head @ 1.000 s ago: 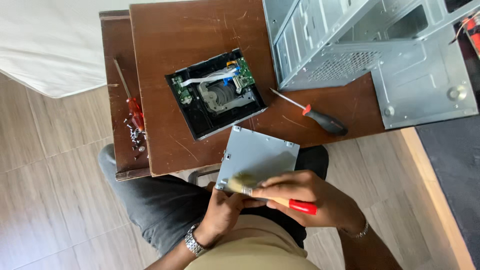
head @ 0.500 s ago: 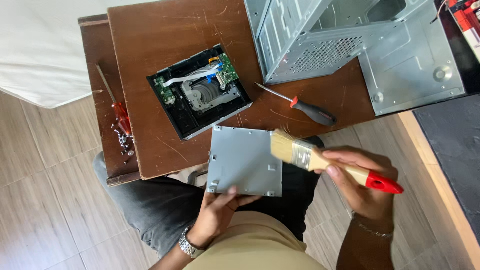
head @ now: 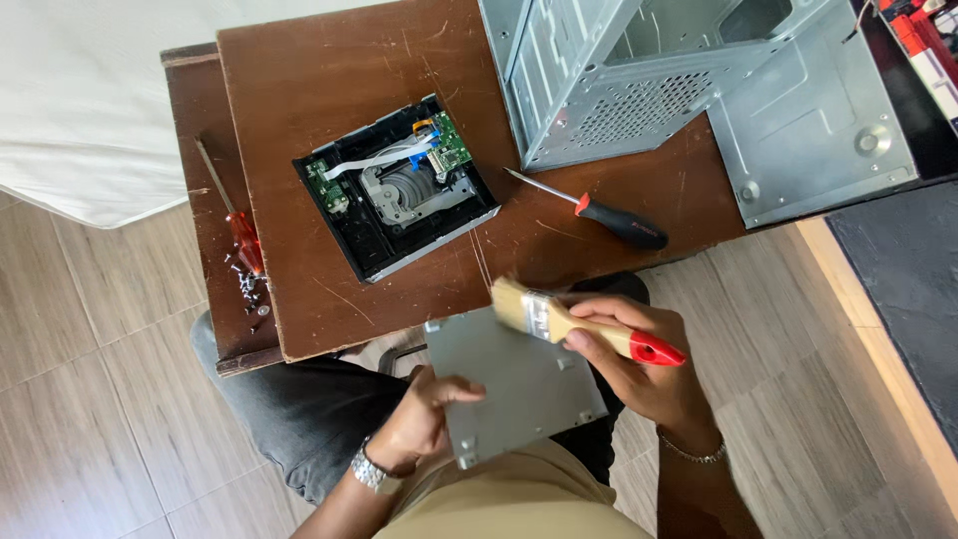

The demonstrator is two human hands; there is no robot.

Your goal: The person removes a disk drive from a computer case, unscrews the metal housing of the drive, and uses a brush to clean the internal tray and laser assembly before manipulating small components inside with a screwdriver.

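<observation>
Wood-look floor tiles (head: 90, 399) run under a scratched brown wooden table (head: 329, 90) in the head view, with a pale sheet (head: 90, 110) spread at the upper left and a dark mat (head: 903, 289) at the right.

On the table lies an opened optical drive (head: 396, 188), its black tray showing a green circuit board, a white ribbon cable and the grey metal mechanism in the middle. Just to its right rests a screwdriver with a black and red handle (head: 599, 212), its shaft pointing toward the upper left. Behind it stands an empty grey computer case (head: 689, 90), lying on its side with a perforated panel facing the table edge. On a lower, darker ledge at the left lie a red-handled screwdriver (head: 235, 218) and a small heap of screws (head: 249, 291).

Below the table edge, over the person's lap, the left hand (head: 419, 419), a metal watch on its wrist, grips the left edge of a flat grey metal cover plate (head: 514, 384) and holds it roughly level. The right hand (head: 639, 374), wearing a thin bracelet, is closed around the wooden handle of a paintbrush (head: 559, 319) with a red end; its pale bristles sit at the plate's upper edge, near the table's rim.
</observation>
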